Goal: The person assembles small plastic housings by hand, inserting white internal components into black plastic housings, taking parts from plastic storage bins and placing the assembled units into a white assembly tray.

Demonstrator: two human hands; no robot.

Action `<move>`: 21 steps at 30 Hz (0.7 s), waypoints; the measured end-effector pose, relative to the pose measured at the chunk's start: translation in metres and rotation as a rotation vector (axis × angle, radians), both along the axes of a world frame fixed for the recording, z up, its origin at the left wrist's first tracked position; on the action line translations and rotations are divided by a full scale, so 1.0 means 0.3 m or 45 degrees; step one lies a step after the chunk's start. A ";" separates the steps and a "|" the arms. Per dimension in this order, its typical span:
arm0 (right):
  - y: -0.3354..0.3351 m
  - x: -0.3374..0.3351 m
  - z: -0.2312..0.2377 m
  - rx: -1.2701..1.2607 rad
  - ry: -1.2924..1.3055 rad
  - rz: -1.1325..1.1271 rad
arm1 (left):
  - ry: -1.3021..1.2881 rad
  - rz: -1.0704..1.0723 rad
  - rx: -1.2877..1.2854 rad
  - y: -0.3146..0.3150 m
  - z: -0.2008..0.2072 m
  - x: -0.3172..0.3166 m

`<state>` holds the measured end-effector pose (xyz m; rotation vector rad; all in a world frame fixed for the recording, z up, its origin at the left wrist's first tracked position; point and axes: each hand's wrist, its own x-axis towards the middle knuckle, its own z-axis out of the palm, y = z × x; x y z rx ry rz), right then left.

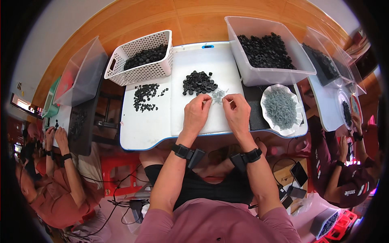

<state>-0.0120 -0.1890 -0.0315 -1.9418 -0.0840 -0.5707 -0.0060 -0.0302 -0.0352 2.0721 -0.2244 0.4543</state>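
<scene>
Both my hands are over the white tabletop (152, 129), fingers drawn together in a pinch. My left hand (196, 112) is at the left side of a small heap of thin, pale grey-green translucent pieces (219, 96). Close by on the right, my right hand (236, 111) has thumb and forefinger pressed together at the heap's edge. What either hand pinches is too small to make out. Just beyond the fingers lies a pile of round black caps (198, 83). Smaller black parts (145, 97) are scattered to the left.
A perforated white basket (139, 75) and a clear plastic bin (271, 77), both with black parts, stand at the back. A white fluted dish (300, 117) of translucent pieces sits right, on a black mat (255, 109). People work at tables on both sides.
</scene>
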 end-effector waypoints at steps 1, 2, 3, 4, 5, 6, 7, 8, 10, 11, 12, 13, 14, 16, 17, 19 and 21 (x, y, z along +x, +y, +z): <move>0.001 -0.002 0.001 0.002 -0.002 0.004 | -0.002 0.004 0.002 0.000 -0.003 0.000; 0.000 -0.005 0.003 -0.043 -0.012 0.045 | -0.101 0.045 0.094 -0.003 -0.010 -0.002; 0.000 -0.007 0.004 -0.087 -0.023 0.086 | -0.200 0.086 0.187 -0.005 -0.016 -0.003; 0.001 -0.010 0.000 -0.083 -0.025 0.093 | -0.202 0.093 0.191 -0.005 -0.021 -0.004; -0.001 -0.011 -0.006 -0.208 -0.094 0.164 | -0.259 0.150 0.272 -0.008 -0.024 -0.001; -0.004 -0.009 -0.013 -0.333 -0.164 0.235 | -0.316 0.207 0.353 -0.011 -0.027 0.001; -0.006 -0.003 -0.019 -0.419 -0.210 0.252 | -0.289 0.246 0.365 -0.016 -0.030 0.000; 0.000 -0.004 -0.011 -0.417 -0.213 0.256 | -0.291 0.251 0.368 -0.014 -0.033 0.000; 0.007 -0.013 0.008 -0.484 -0.167 0.257 | -0.235 0.271 0.353 -0.008 -0.039 0.002; 0.003 -0.012 0.003 -0.484 -0.165 0.258 | -0.233 0.271 0.353 -0.007 -0.036 0.001; -0.004 -0.007 -0.006 -0.492 -0.176 0.285 | -0.237 0.270 0.352 -0.006 -0.033 0.003; -0.009 -0.004 -0.011 -0.501 -0.186 0.311 | -0.240 0.268 0.352 -0.006 -0.031 0.003; -0.009 -0.002 -0.010 -0.501 -0.183 0.312 | -0.238 0.268 0.352 -0.004 -0.030 0.003; -0.010 -0.001 -0.008 -0.477 -0.166 0.346 | -0.194 0.244 0.215 0.000 -0.028 0.000; -0.008 -0.003 -0.009 -0.478 -0.163 0.342 | -0.192 0.240 0.214 -0.003 -0.019 -0.003; 0.001 -0.005 -0.012 -0.255 -0.046 0.248 | -0.110 0.139 0.102 -0.007 -0.002 -0.013; 0.004 -0.006 0.006 -0.138 -0.010 0.219 | -0.207 0.088 0.153 0.000 0.003 -0.021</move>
